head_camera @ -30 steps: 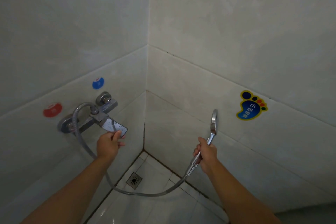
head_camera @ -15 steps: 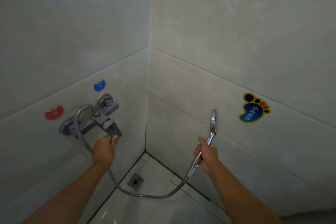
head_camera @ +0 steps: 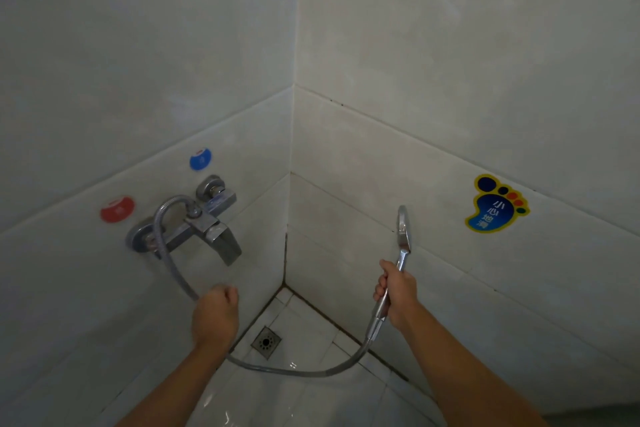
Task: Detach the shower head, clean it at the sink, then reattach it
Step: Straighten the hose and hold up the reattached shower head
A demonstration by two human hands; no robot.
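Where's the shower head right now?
The shower head is on the right of the head view, held up by its handle in the right hand, near the right wall, left of the foot-shaped sticker.

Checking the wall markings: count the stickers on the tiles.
3. A red sticker left of the tap, a blue sticker above it, and a foot-shaped sticker on the right wall. More may lie outside the view.

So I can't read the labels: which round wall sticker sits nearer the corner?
The blue sticker, high above the tap. The red sticker sits lower and further left; the foot-shaped sticker isn't round.
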